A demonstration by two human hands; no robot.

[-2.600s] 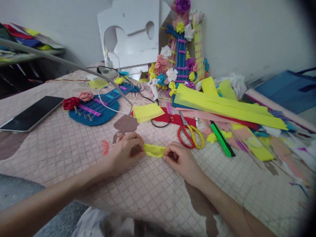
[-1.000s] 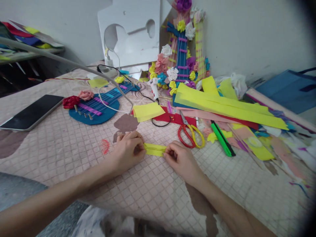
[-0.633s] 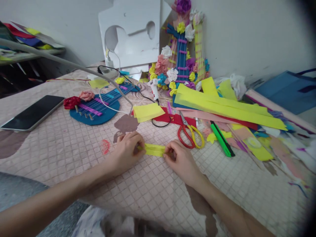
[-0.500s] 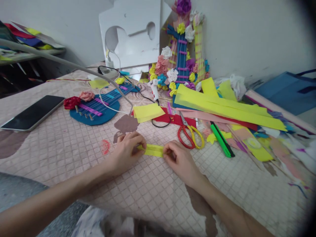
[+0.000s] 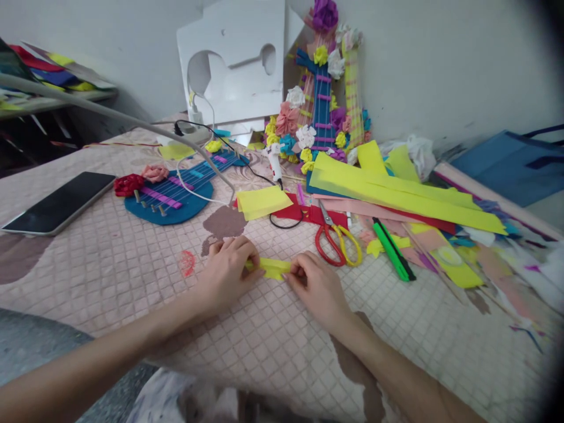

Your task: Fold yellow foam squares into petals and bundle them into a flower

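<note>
A short yellow foam strip point(image 5: 273, 268) lies folded lengthwise on the quilted pink cloth point(image 5: 132, 264). My left hand point(image 5: 227, 276) pinches its left end with closed fingers. My right hand point(image 5: 317, 288) pinches its right end, fingers curled. Both hands rest on the cloth, close together, with only a short piece of strip showing between them.
Red-and-yellow scissors point(image 5: 335, 241) and a green utility knife point(image 5: 392, 249) lie just right of my hands. Long yellow foam sheets point(image 5: 396, 191), a glue gun point(image 5: 273, 161), a blue felt guitar point(image 5: 171, 194), a phone point(image 5: 61, 202) and a flower-covered guitar model point(image 5: 324, 100) surround them.
My hands have drawn closer together along the yellow strip, so less of it shows between them. The strip went from loosely crumpled to a flatter lengthwise fold.
</note>
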